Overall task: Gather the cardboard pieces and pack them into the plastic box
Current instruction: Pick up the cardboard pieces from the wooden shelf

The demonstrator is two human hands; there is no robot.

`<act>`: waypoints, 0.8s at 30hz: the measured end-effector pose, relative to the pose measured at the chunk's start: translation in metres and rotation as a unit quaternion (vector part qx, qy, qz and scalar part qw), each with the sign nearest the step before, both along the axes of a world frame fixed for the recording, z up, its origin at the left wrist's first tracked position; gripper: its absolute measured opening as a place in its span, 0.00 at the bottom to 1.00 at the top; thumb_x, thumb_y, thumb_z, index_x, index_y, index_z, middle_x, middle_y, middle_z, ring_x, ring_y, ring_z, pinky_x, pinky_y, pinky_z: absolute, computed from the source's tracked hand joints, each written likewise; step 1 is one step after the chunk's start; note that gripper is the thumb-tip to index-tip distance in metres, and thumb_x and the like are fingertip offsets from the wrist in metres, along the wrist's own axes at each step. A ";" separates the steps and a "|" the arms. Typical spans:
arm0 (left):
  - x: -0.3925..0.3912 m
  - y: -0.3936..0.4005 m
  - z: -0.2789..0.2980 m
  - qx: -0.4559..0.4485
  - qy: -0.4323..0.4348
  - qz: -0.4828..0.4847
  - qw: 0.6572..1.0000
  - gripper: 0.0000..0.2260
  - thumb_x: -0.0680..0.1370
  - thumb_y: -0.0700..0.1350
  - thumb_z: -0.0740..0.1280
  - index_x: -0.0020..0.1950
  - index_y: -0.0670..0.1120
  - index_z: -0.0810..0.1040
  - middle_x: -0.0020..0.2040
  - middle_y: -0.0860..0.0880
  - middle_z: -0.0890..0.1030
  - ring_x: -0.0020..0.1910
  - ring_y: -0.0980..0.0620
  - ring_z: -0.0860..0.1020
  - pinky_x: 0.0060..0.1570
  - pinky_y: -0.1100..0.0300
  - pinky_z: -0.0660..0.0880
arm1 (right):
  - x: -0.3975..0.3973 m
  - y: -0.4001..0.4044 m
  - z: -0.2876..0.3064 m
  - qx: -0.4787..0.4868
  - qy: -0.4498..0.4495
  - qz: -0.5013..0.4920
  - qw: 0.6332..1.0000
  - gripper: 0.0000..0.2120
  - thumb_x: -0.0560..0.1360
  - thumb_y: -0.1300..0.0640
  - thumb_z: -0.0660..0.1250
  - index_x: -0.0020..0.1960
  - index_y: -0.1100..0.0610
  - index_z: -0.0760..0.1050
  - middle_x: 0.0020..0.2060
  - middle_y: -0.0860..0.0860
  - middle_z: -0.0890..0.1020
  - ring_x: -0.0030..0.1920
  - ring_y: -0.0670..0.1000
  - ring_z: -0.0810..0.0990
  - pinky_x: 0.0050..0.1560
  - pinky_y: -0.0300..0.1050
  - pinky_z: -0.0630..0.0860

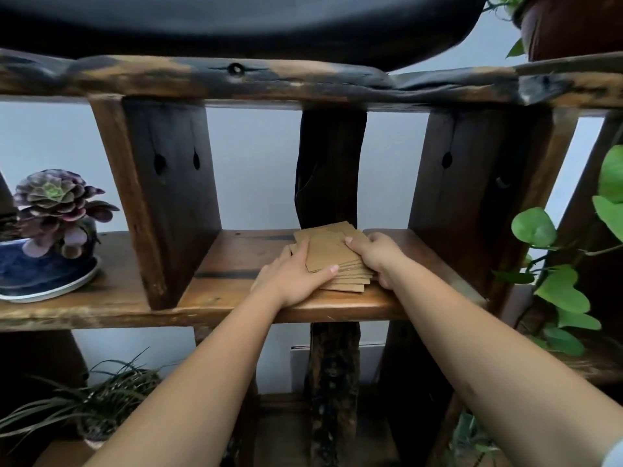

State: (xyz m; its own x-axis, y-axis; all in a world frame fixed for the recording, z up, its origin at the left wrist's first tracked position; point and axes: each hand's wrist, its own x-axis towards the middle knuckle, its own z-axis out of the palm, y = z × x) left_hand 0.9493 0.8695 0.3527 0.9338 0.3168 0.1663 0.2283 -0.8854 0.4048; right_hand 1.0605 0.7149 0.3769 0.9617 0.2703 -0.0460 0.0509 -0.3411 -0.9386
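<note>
A loose stack of several brown cardboard pieces (332, 251) lies on the middle wooden shelf (242, 284), in front of a dark upright post. My left hand (291, 278) grips the stack's left side, thumb across the top sheet. From the other side, my right hand (376, 256) holds the right edge, fingers curled round it. Both forearms reach up from the bottom of the view. No plastic box is in sight.
Thick wooden uprights (168, 197) (472, 183) wall in the shelf bay on both sides. A purple succulent in a blue pot (50, 230) stands at the left. Green vine leaves (559, 281) hang at the right; a grassy plant (84, 406) sits lower left. A black object (236, 25) lies on the top shelf.
</note>
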 end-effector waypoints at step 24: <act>-0.006 0.018 0.012 -0.258 -0.298 -0.034 0.918 0.35 0.75 0.44 0.70 0.74 0.59 0.53 0.70 0.53 0.69 0.66 0.53 0.69 0.63 0.58 0.66 | -0.020 -0.005 0.014 -0.066 -0.342 0.124 0.929 0.39 0.72 0.49 0.73 0.75 0.45 0.53 0.67 0.49 0.74 0.64 0.51 0.74 0.62 0.45 0.71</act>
